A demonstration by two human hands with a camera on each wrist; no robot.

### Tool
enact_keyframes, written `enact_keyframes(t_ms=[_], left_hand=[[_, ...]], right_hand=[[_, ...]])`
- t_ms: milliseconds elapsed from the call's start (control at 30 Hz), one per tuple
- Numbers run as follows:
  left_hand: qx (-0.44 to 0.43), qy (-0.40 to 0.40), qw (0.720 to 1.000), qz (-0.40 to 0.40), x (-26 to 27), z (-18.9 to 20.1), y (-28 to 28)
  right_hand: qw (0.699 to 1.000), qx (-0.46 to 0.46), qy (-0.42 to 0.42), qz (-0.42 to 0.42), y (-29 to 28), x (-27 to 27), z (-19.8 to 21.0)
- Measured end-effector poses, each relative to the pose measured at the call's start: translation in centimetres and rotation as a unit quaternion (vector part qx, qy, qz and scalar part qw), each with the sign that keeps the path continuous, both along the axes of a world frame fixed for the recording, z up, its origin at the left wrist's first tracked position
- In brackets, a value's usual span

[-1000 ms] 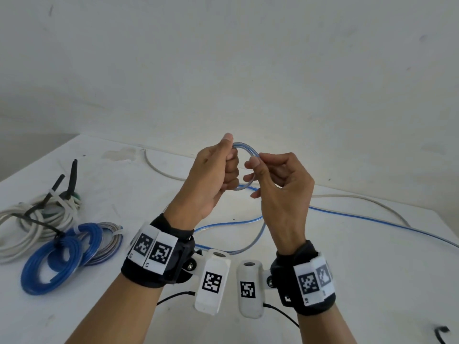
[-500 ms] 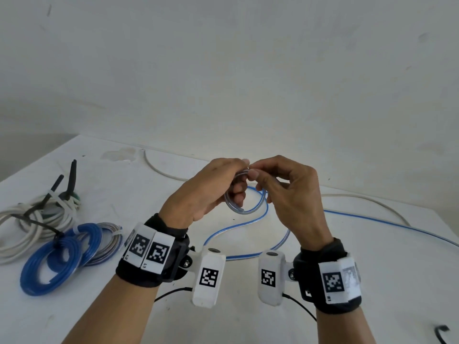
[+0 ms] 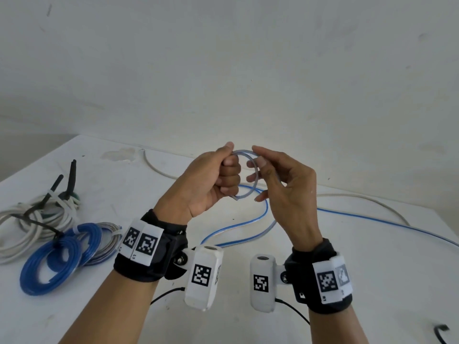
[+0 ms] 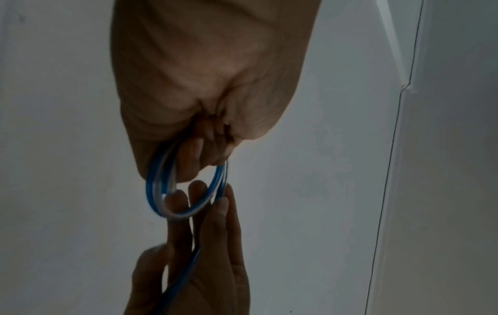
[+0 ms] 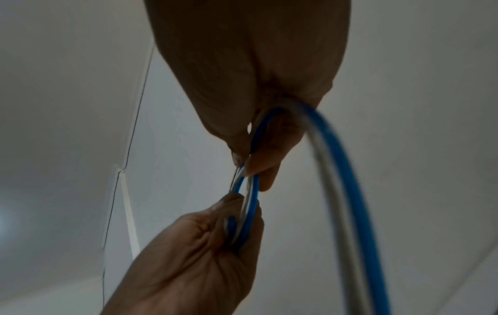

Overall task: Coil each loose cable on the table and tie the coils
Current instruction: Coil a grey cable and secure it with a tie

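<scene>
The left hand is curled into a fist around one side of a small loop of blue-and-clear cable, thumb laid along the top of the loop, held up in the air above the white table. The right hand pinches the opposite side of that loop between thumb and forefinger, its other fingers loosely spread, and the right wrist view shows the free run of cable leaving from under this hand. From there the cable drops to the table in a slack curve and trails off to the right edge. It looks light and thin, springy enough to hold a round turn yet likely to spring open if let go; its smooth jacket may slide between the fingers, so I judge it best gripped where the turns overlap, inside the left fist, while the right hand feeds the tail in turn by turn. Only a couple of turns are made, so most of the coiling and the tying are not yet done. Farther out, a loose grey-white cable lies along the far side of the table. At the left sit tied coils: a blue coil, a grey coil and a white bundle bound with dark ties.
</scene>
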State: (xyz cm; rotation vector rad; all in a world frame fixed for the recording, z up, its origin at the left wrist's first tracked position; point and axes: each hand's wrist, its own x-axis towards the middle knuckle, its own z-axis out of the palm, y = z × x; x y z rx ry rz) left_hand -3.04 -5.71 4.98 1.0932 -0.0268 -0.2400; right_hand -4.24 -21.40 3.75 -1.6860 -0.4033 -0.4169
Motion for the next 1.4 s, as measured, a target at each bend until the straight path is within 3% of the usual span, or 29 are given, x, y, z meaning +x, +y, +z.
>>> enact_keyframes(t_ms=[167, 433, 633, 733, 933, 1033, 1233, 1400], left_hand=[[-0.063, -0.012, 0.997, 0.049, 0.1, 0.2, 0.5], [-0.076, -0.037, 0.993, 0.087, 0.1, 0.1, 0.1], [0.126, -0.116, 0.985, 0.028, -0.3, -0.3, 0.7], [0.130, -0.153, 0.979, 0.031, -0.5, -0.7, 1.0], [0.099, -0.147, 0.979, 0.100, -0.3, -0.9, 0.6], [0.076, -0.145, 0.981, 0.102, -0.3, -0.7, 1.0], [0.091, -0.151, 0.981, 0.087, -0.1, -0.8, 1.4], [0.167, -0.117, 0.978, 0.047, 0.1, -0.4, 2.1]], right_hand=[[0.994, 0.101, 0.039, 0.003, 0.8, -0.4, 0.1], [0.990, 0.137, 0.044, 0.007, 1.7, -0.3, -0.5], [0.980, 0.196, 0.016, -0.040, -0.1, 0.0, 0.4], [0.978, 0.205, 0.019, -0.046, -0.4, 0.0, 0.6], [0.983, 0.181, 0.036, -0.016, -0.1, -0.2, 0.6], [0.988, 0.139, 0.061, 0.036, -0.1, -0.1, 0.4], [0.989, 0.134, 0.040, 0.041, -0.2, 0.2, 0.2], [0.983, -0.014, 0.106, 0.149, -1.4, 0.8, -0.4]])
